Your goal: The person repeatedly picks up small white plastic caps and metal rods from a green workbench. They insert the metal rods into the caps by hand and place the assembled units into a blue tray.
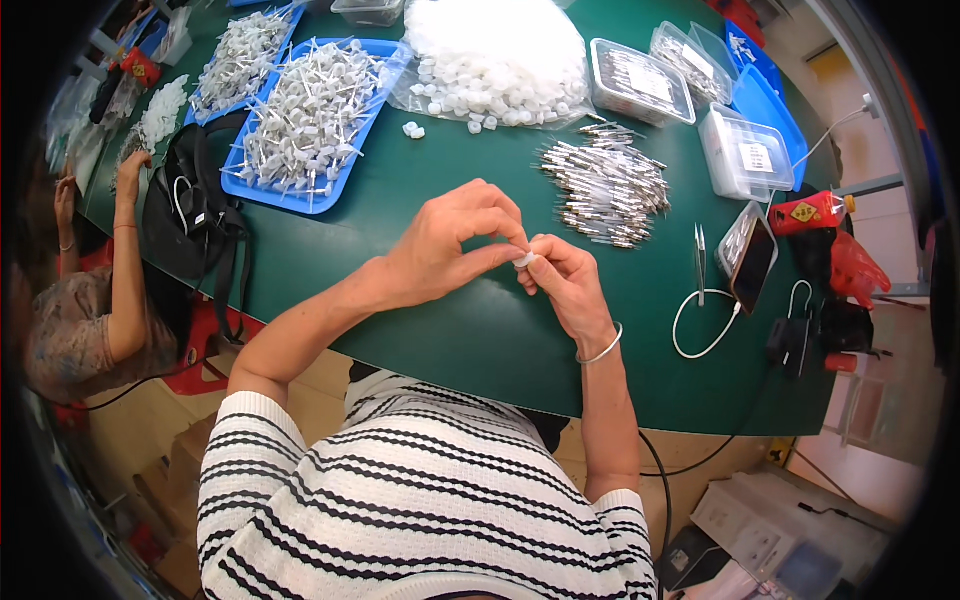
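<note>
Over the green table, my left hand [455, 242] and my right hand [568, 282] meet fingertip to fingertip. Between them is a small white plastic cap [524, 260], pinched by my right thumb and fingers. My left thumb and index finger close at its other side; whether they grip the cap or some thinner part is hidden. Beyond my hands lies a heap of thin metal-and-clear rods [608, 190]. A large pile of white plastic caps [495, 60] rests on a clear bag behind it. To the left, a blue tray [312, 205] holds many white-headed pieces with thin stems.
Tweezers [700, 262], a phone [754, 265] and a white cable [690, 352] lie at right. Clear plastic boxes [640, 80] stand at the back right, near a red bottle [812, 213]. A black bag [190, 195] sits left, beside a co-worker's arm [126, 260].
</note>
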Demonstrator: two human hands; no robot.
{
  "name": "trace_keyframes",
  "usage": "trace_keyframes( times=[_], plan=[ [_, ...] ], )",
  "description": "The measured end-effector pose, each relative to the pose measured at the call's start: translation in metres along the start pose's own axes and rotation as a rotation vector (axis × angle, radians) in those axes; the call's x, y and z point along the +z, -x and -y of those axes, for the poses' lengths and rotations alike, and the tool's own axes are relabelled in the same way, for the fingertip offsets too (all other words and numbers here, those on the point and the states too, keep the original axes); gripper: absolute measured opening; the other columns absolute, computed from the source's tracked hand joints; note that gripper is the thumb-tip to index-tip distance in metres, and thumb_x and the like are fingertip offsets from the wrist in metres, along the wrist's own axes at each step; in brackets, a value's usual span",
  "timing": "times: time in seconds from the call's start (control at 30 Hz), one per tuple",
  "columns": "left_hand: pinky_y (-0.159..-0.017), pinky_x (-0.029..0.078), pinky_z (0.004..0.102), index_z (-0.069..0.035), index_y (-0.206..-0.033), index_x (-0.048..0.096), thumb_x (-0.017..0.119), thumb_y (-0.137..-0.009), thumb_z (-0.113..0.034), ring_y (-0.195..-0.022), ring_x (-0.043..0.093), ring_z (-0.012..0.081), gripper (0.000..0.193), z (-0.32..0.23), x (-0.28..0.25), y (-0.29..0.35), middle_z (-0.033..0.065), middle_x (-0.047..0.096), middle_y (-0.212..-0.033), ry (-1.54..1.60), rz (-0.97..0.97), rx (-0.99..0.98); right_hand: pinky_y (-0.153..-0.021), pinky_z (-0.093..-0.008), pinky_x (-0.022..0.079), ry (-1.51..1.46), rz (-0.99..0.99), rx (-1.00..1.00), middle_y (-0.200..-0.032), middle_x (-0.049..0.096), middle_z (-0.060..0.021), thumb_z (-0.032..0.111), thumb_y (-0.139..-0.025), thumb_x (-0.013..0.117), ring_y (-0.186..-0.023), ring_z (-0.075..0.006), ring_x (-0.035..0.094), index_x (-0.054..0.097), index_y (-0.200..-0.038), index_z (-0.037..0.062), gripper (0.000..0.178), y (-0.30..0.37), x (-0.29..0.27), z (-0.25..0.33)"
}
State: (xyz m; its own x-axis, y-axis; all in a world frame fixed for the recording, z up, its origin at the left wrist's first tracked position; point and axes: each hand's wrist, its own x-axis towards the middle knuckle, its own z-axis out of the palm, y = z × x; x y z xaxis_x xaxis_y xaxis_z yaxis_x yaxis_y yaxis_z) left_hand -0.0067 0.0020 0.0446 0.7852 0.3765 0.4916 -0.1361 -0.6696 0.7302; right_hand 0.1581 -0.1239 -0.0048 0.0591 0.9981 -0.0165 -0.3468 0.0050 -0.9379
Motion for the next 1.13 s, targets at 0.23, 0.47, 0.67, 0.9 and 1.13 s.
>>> trace_keyframes(
  times=[0.23, 0.47, 0.67, 0.9, 1.13],
  plan=[
    [-0.067, 0.048, 0.0288, -0.002, -0.085, 0.065, 0.07, -0.081, -0.01, -0.073, 0.06, 0.016, 0.011, -0.004, -0.016, -0.025, 0.0049, 0.066, -0.079, 0.163, 0.329, -0.272, -0.065, -0.0209, 0.043, 0.0, 0.073, 0.038, -0.083, 0.06, -0.0013, 0.019, -0.095, 0.058, -0.074, -0.0069, 0.054, 0.063, -0.091, 0.0003, 0.02, 0.002, -0.006, 0.001],
    [-0.069, 0.048, 0.0259, 0.0, -0.086, 0.065, 0.069, -0.085, -0.014, -0.074, 0.059, 0.008, 0.015, 0.0, -0.017, -0.031, 0.0014, 0.065, -0.079, 0.399, 0.474, -0.465, -0.065, -0.0209, 0.044, -0.003, 0.082, 0.114, -0.08, 0.061, -0.0018, 0.021, -0.095, 0.059, -0.072, -0.007, 0.055, 0.064, -0.091, 0.0004, 0.022, 0.006, -0.006, 0.001],
    [-0.066, 0.045, 0.0238, 0.001, -0.086, 0.066, 0.066, -0.087, -0.015, -0.072, 0.056, 0.0068, 0.016, 0.016, -0.017, -0.007, 0.0021, 0.064, -0.076, 0.594, 0.447, -0.524, -0.07, -0.0251, 0.047, 0.279, 0.046, -0.028, -0.084, 0.064, -0.0043, 0.01, -0.091, 0.06, -0.077, -0.0124, 0.059, 0.067, -0.092, 0.0004, 0.012, 0.006, 0.006, 0.011],
    [-0.072, 0.045, 0.0237, 0.003, -0.088, 0.064, 0.065, -0.087, -0.006, -0.076, 0.058, 0.0091, 0.008, 0.005, -0.123, 0.002, 0.0028, 0.065, -0.08, -0.357, -0.292, -0.287, -0.078, -0.0372, 0.047, 1.377, -0.603, -0.413, -0.09, 0.064, -0.0121, 0.003, -0.081, 0.065, -0.087, -0.0299, 0.059, 0.066, -0.088, 0.0011, 0.008, 0.036, -0.054, 0.033],
    [-0.07, 0.048, 0.0293, -0.001, -0.088, 0.066, 0.07, -0.081, -0.008, -0.074, 0.063, 0.0201, 0.011, 0.039, -0.213, 0.036, 0.0109, 0.066, -0.084, -0.992, -0.498, -0.129, -0.082, -0.0362, 0.048, 1.604, -0.433, -0.293, -0.095, 0.064, -0.0118, 0.001, -0.081, 0.063, -0.09, -0.0296, 0.06, 0.068, -0.092, 0.0052, 0.012, 0.033, -0.082, 0.017]
  ],
)
